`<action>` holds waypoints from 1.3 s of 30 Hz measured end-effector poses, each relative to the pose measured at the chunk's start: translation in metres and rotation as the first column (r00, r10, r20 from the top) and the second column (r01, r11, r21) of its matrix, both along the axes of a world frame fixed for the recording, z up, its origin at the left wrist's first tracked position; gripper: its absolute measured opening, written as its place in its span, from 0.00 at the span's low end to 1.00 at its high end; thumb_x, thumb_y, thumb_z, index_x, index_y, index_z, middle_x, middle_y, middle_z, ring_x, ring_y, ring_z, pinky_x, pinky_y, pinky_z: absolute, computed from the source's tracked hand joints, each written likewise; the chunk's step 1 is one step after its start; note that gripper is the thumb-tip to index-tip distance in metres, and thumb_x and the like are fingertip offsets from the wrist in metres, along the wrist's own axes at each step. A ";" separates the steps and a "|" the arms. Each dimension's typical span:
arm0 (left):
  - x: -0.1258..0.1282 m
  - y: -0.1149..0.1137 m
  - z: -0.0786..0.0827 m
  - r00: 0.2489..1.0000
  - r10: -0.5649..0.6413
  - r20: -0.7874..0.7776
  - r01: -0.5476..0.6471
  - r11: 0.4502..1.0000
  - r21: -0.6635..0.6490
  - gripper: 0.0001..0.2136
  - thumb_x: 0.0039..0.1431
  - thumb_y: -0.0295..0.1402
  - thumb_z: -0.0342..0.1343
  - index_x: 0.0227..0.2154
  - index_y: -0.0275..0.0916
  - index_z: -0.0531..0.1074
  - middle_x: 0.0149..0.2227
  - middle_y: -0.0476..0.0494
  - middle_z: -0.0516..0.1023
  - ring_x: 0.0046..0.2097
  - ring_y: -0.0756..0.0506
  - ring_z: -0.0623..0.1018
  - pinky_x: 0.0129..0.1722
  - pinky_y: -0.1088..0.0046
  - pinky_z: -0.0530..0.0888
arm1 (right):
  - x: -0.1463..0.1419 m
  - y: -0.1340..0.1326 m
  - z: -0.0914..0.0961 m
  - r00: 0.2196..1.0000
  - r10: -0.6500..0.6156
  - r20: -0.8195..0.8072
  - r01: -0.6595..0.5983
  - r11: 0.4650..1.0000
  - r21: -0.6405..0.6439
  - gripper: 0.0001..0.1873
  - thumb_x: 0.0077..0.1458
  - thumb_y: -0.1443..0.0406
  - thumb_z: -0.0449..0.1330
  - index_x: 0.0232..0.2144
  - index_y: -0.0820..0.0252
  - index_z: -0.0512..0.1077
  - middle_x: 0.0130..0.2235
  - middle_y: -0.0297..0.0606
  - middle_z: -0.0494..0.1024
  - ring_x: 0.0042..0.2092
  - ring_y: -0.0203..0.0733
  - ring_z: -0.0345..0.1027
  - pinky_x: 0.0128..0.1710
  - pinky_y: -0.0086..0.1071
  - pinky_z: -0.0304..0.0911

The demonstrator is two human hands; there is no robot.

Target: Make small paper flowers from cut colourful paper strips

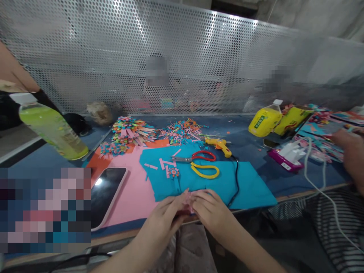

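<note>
We look forward and down from the head: left hand (170, 212) and right hand (209, 207) close at six o'clock, table (241, 148) beyond, metal wall (184, 41) at twelve.

a craft workshop, or a similar shared place for handiwork, is suggested. the dark blue desk (214, 124) is strewn with paper-like cut strips (184, 131) around the centre, and fluffy bundles (132, 131) of them are heaped to the left. scissors (192, 160) are laid on a blue sheet (250, 185), with a yellow glue gun (218, 145) just beyond, and a small pink piece (188, 199) is held at the near edge. more cuttings (328, 146) are spread at far right, where the desk is shared by another person (352, 148). it is backed by a perforated metal panel (184, 41); rough grey wall (318, 19) is seen at upper right.
</note>
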State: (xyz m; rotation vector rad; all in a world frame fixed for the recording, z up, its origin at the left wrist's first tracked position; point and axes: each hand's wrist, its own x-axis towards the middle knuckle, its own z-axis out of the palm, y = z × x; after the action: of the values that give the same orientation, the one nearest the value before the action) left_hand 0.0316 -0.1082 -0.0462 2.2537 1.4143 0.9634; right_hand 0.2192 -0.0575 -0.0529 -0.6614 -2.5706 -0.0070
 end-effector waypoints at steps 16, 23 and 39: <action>0.002 -0.003 -0.013 0.995 0.011 0.104 -0.017 0.998 0.057 0.15 0.53 0.30 0.53 0.45 0.45 0.63 0.36 0.47 0.76 0.39 0.49 0.75 0.39 0.75 0.73 | -0.012 -0.021 0.000 0.926 -0.079 -0.369 -0.058 0.936 -0.346 0.07 0.54 0.70 0.51 0.36 0.60 0.65 0.36 0.39 0.73 0.39 0.38 0.65 0.39 0.31 0.65; 0.014 0.012 0.003 0.896 0.005 0.443 0.171 0.919 -0.355 0.16 0.54 0.28 0.49 0.46 0.45 0.59 0.30 0.52 0.75 0.34 0.51 0.76 0.35 0.77 0.74 | -0.002 -0.015 0.012 0.963 -0.073 -0.258 0.001 0.963 -0.270 0.05 0.57 0.69 0.49 0.33 0.60 0.65 0.30 0.37 0.71 0.34 0.37 0.64 0.32 0.30 0.63; -0.022 0.075 0.057 0.990 -0.039 -0.134 0.010 0.978 -0.208 0.13 0.58 0.29 0.40 0.43 0.39 0.66 0.29 0.46 0.77 0.31 0.48 0.77 0.31 0.75 0.70 | -0.006 0.001 0.023 0.976 -0.008 -0.216 -0.065 0.943 -0.327 0.09 0.56 0.69 0.50 0.38 0.58 0.68 0.37 0.36 0.74 0.43 0.36 0.65 0.45 0.31 0.61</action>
State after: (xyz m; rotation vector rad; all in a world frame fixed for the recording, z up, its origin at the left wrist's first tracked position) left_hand 0.0097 -0.0331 0.0111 2.2115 1.4648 0.6304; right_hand 0.2137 -0.0570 -0.0301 -0.7021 -2.3892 0.4924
